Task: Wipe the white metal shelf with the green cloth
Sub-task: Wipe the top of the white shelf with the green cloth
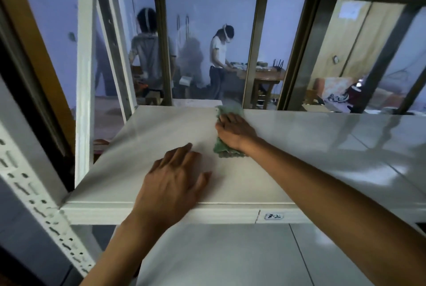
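Where the green cloth (227, 147) lies near the rear edge of the white metal shelf (147, 138), the right hand (235, 132) presses it flat with fingers extended. Left hand (171, 184) rests flat, fingers spread, near the front edge.

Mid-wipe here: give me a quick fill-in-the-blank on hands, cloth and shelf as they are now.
1. The cloth is ____ in colour.
2. The ____ hand presses the cloth onto the shelf.
3. The left hand lies flat near the shelf's ____ edge.
4. The label sits on the shelf's front ____.

Missing words: green; right; front; lip
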